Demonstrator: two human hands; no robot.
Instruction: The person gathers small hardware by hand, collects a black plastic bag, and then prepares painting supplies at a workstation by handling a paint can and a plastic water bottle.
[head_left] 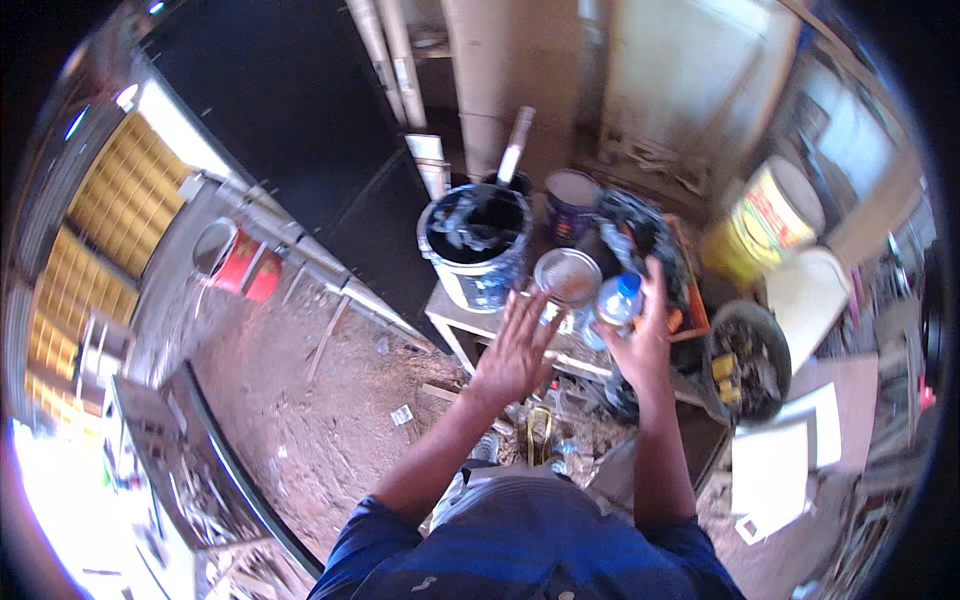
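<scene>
Right grip [641, 350] is half-curled beside the blue-capped bottle [620, 298], contact unclear; left grip [512, 352] spreads, apparently empty. Careless contact could topple the round container [568, 278].

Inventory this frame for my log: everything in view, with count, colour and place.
White bucket: one, white, bench's left end
Handle: one, whitish, at white bucket's far rim
Tub: one, purple, beside white bucket
Round container: one, clear-looking, before tub
Bottle: one, clear, blue cap, by right hand
Crate: one, orange, right of bottle
Tall bucket: one, yellow-and-white, beyond crate
Basin: one, dark, right of crate
Sheets: at least two, white, lower right
Panel: one, black, upper left
Red bucket: one, red, left floor
Smaller clutter: uncountable, blurred
Sleeves: two, blue, bottom
Left hand: one, open, near round container
Right hand: one, around bottle, grip unclear
</scene>
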